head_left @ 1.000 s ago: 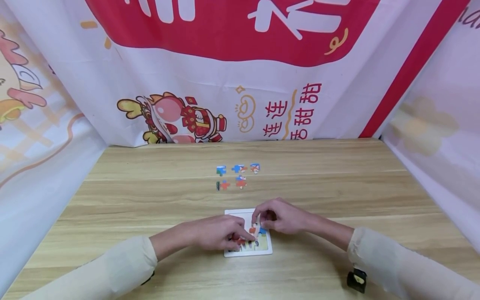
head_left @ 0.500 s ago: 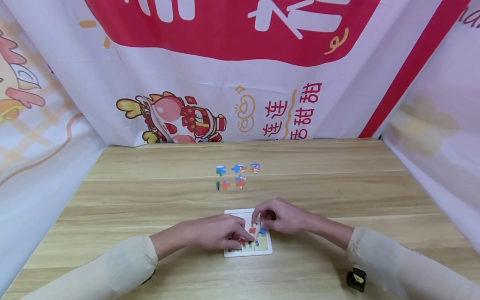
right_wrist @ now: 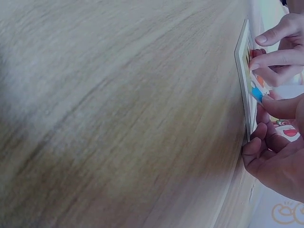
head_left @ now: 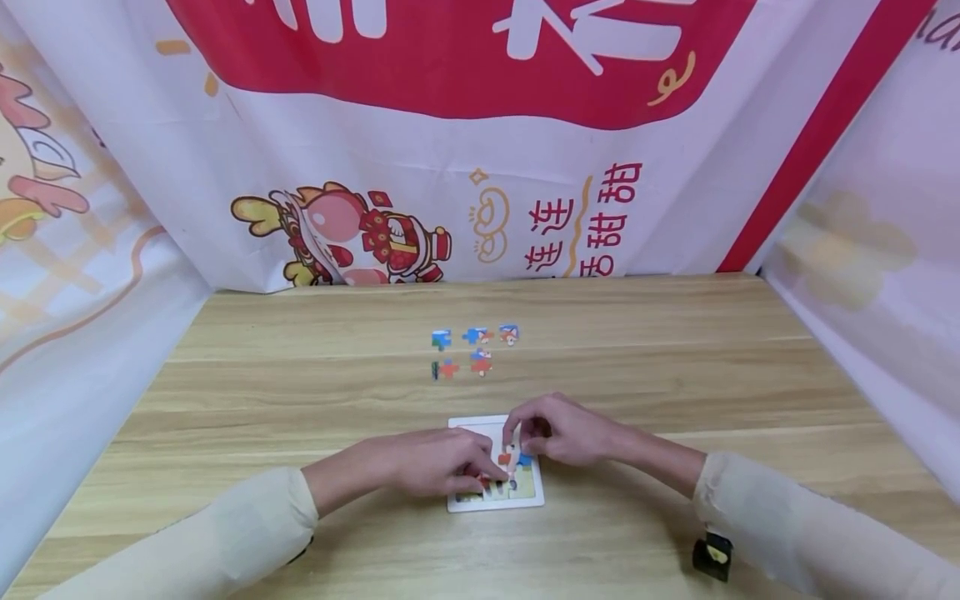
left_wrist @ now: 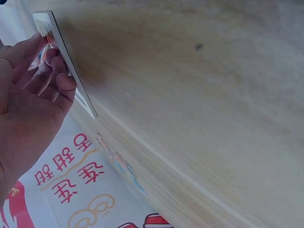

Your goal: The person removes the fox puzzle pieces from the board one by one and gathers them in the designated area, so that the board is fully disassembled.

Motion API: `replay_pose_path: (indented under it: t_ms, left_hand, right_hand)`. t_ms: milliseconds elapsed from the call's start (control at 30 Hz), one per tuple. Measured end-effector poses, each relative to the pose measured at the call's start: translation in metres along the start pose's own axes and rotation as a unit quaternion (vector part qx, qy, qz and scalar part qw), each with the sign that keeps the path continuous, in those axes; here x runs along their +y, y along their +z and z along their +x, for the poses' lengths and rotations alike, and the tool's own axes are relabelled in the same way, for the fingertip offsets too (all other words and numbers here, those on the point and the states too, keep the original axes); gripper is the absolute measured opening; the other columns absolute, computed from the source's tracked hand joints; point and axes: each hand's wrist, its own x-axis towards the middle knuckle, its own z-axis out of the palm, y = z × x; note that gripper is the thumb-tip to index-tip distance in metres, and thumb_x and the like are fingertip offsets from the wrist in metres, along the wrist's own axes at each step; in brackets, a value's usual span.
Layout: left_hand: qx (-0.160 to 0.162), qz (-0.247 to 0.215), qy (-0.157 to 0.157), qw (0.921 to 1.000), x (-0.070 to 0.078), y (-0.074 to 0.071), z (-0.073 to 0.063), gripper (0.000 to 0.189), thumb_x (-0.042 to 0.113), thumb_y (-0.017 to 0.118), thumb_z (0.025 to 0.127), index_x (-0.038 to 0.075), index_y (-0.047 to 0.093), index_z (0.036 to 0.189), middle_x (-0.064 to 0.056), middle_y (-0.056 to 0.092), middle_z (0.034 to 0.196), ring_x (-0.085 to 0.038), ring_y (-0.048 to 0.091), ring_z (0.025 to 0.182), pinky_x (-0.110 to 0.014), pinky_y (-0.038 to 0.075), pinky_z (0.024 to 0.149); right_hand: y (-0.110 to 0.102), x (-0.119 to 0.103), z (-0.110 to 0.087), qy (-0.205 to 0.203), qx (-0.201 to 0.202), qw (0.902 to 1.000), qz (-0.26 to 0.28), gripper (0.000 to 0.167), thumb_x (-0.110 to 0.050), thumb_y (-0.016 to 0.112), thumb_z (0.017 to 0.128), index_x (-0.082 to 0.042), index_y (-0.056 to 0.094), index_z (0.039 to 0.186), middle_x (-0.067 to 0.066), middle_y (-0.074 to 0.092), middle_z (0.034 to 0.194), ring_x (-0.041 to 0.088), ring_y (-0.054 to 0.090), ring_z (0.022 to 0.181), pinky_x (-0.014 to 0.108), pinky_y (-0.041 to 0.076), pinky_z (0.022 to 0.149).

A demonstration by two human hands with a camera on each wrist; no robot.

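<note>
A small white-framed puzzle tray (head_left: 502, 505) lies flat on the table, partly covered by both hands. Some pieces with a yellowish picture fill its near part. My right hand (head_left: 566, 431) pinches a puzzle piece with blue and orange on it (right_wrist: 257, 93) between thumb and fingers; the piece leans slightly up from the tray at its right side. My left hand (head_left: 442, 462) reaches over from the left, its index finger extended and its tip touching the puzzle beside that piece. The left thumb stands apart from the index finger. Its palm hides the tray's left part.
Beyond the tray, several loose puzzle pieces lie in two rows: a blue-and-green one (head_left: 441, 339), fox-faced ones (head_left: 509, 335) and orange ones (head_left: 482, 363) among them. The wooden table (head_left: 300, 392) meets a printed cloth (head_left: 420, 150) at its back edge.
Both hands stay nearly still over the tray, with the piece held in the same spot. The whole view has shifted very slightly. The loose pieces have not moved.
</note>
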Motion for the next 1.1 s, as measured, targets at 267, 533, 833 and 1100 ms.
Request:
replay_pose_path:
  t_ms: [267,533,833,1100]
  left_hand:
    - [-0.001,-0.001,0.004,1.0000,0.001,-0.001,0.000,0.032,0.008,0.067,0.101,0.010,0.072,0.132,0.011,0.052,0.087,0.001,0.045,0.076,-0.015,0.041,0.066]
    - [0.000,-0.006,-0.004,1.0000,0.000,0.000,-0.001,0.032,0.010,0.066,0.102,0.012,0.072,0.133,0.012,0.053,0.089,0.000,0.046,0.075,-0.015,0.039,0.064]
    - [-0.004,-0.007,-0.008,0.9999,0.000,-0.001,-0.001,0.032,0.011,0.066,0.102,0.013,0.071,0.133,0.012,0.054,0.090,-0.001,0.048,0.076,-0.015,0.040,0.065]
    - [-0.009,0.000,-0.013,0.9999,0.001,-0.001,-0.001,0.034,0.010,0.065,0.102,0.012,0.070,0.135,0.012,0.052,0.089,-0.001,0.047,0.076,-0.016,0.040,0.065]
  right_hand:
    - [-0.001,0.000,0.000,0.002,-0.001,1.0000,-0.001,0.021,0.006,0.066,0.095,-0.013,0.074,0.099,-0.006,0.058,0.078,0.010,0.053,0.074,0.023,0.043,0.068]
    - [-0.002,-0.001,0.000,0.006,-0.008,0.9999,0.005,0.022,0.007,0.066,0.094,-0.013,0.074,0.098,-0.005,0.057,0.078,0.011,0.053,0.074,0.023,0.042,0.068]
    - [-0.003,-0.003,0.001,0.011,-0.012,0.9998,0.013,0.024,0.009,0.064,0.093,-0.012,0.074,0.099,-0.004,0.058,0.079,0.012,0.053,0.076,0.024,0.043,0.070]
    - [-0.019,-0.004,0.001,-0.003,0.018,0.9996,0.019,0.025,0.010,0.061,0.093,-0.011,0.073,0.100,-0.001,0.061,0.082,0.014,0.056,0.076,0.025,0.048,0.068]
